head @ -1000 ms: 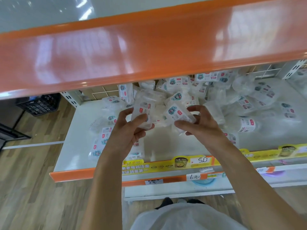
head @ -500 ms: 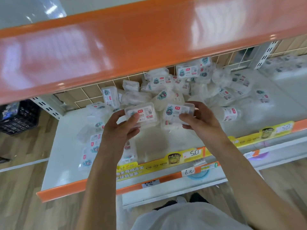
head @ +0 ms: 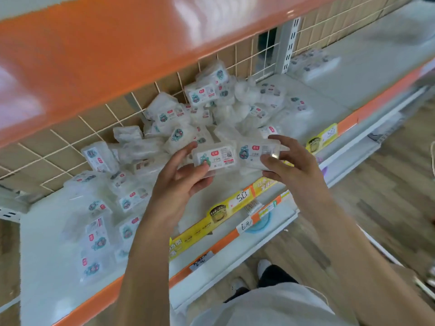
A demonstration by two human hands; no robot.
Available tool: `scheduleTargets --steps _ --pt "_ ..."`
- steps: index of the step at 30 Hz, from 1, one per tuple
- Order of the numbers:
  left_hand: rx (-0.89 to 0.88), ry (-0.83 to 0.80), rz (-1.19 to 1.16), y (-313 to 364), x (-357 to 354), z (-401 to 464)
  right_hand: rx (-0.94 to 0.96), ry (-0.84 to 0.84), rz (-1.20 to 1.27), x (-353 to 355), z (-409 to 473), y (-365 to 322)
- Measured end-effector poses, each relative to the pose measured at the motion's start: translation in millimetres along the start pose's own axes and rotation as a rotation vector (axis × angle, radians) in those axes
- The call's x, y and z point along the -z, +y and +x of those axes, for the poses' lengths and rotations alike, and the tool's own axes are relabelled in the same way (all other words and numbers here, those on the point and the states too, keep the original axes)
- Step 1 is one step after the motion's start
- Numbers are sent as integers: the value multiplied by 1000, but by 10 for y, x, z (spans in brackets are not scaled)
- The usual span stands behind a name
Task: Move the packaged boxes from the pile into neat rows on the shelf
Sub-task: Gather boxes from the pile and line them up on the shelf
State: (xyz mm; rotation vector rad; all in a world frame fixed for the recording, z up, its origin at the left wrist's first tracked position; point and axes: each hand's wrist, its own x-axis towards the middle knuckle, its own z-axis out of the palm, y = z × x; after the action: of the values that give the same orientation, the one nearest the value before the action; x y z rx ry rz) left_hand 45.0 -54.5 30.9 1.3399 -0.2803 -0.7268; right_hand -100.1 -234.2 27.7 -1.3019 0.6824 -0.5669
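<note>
Both boxes have come up and to the right with our hands since a moment ago, clear of the pile (head: 211,109) and over the shelf's front edge. Our left hand (head: 181,182) pinches the left box (head: 215,157) between thumb and fingers from its left end. Our right hand (head: 286,161) curls round the right box (head: 255,152) from its right end. We hold the two side by side, labels up, edges touching. More boxes lie flat on the white shelf (head: 47,243), left of our left forearm.
</note>
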Motion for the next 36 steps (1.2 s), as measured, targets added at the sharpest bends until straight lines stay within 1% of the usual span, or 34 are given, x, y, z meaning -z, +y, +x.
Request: scheduleTargets --steps 3,11,16,23,29,32,36 --pt "0 -73 20 -46 -198 45 12 57 52 229 -87 -18" --pt "33 -182 55 -189 -829 273 11 246 149 918 -124 -53" --pt "21 -232 94 -278 -1411 484 18 284 150 1466 21 -152" --pt "14 -191 47 -547 -2453 783 15 295 106 2526 437 -397" --pt "21 -139 9 -725 -3224 867 -19 251 88 3315 745 -591" --pt "27 -101 34 -814 -3515 958 -32 222 67 3621 948 -662" --pt "35 -45 52 -845 -3760 1176 -58 182 49 3842 1293 -717"
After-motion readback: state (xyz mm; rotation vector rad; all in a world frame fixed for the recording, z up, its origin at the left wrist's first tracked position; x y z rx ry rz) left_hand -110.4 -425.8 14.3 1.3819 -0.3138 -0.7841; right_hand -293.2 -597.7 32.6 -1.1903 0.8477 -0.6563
